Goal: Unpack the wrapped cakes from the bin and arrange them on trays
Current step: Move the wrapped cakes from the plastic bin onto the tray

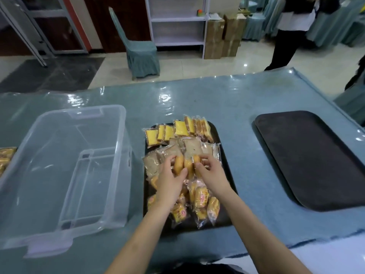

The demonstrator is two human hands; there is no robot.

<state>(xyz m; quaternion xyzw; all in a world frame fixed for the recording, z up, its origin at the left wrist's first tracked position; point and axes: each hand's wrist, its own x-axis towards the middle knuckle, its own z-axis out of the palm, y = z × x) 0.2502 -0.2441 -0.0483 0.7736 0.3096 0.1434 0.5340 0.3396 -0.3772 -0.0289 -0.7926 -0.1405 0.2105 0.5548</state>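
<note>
Both hands are over the middle tray [218,135] on the counter [197,99]. My left hand [167,180] has its grip curled around a golden wrapped cake [178,165], thumb on the near side, and my right hand [211,173] pinches the wrapper of the neighbouring golden cake [196,159] with bent fingertips. Around them the tray is packed: yellow sliced cakes [152,136] along the far edge, pale brown slices [192,147] mid-tray, orange-labelled cakes [201,200] nearest me. The clear bin [65,115] sits to the left, just beside the tray. A second dark tray [308,155] lies well apart to the right.
</note>
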